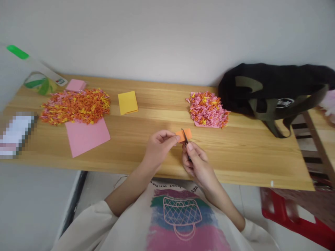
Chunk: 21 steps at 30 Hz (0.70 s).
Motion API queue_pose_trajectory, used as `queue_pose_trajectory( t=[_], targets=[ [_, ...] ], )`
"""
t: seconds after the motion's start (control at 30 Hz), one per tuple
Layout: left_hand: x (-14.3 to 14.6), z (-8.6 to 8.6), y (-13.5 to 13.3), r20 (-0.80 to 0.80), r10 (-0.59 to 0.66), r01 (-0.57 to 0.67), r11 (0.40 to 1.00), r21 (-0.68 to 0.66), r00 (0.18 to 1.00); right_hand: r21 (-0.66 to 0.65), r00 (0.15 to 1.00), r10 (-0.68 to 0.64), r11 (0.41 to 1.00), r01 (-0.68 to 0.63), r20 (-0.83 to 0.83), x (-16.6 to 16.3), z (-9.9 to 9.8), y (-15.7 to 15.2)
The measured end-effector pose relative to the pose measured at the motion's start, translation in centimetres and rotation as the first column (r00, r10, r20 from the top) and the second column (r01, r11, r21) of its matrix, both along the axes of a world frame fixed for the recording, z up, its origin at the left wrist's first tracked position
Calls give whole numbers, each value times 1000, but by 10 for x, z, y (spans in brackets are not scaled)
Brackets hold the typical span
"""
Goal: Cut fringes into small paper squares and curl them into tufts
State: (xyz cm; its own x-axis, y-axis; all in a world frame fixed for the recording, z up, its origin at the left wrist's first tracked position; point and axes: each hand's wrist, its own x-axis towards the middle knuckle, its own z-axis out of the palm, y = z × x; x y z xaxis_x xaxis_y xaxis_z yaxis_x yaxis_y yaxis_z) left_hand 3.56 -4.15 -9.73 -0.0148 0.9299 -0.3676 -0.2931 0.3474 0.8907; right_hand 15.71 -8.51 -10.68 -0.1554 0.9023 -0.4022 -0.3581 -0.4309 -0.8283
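pinching the slip [188, 134] by its left part with the left hand [158, 145], clasping the scissors [186, 140] with the right hand [196, 159] (and crossing the slip with them). holding the slip just ahead of the right hand. showing also, beyond the slip, a yellow pad [128, 103] leftward and shreds [208, 110] rightward.

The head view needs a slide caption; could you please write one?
Left hand holding a small orange paper rectangle, right hand holding dark scissors across it, above a light-brown wooden table.
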Motion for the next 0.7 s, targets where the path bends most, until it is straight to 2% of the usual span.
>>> queue_pose_trajectory(
  t=[0.4, 0.7],
  targets=[
    [-1, -13, 3, 87, 5, 3, 996, -94, 996, -65, 1000, 11, 998, -13, -23, 1, -11, 6],
    [-1, -7, 4, 105, 34, -25, 996, -81, 994, -34, 1000, 24, 999, -24, -14, 1, -6, 2]
  ],
)
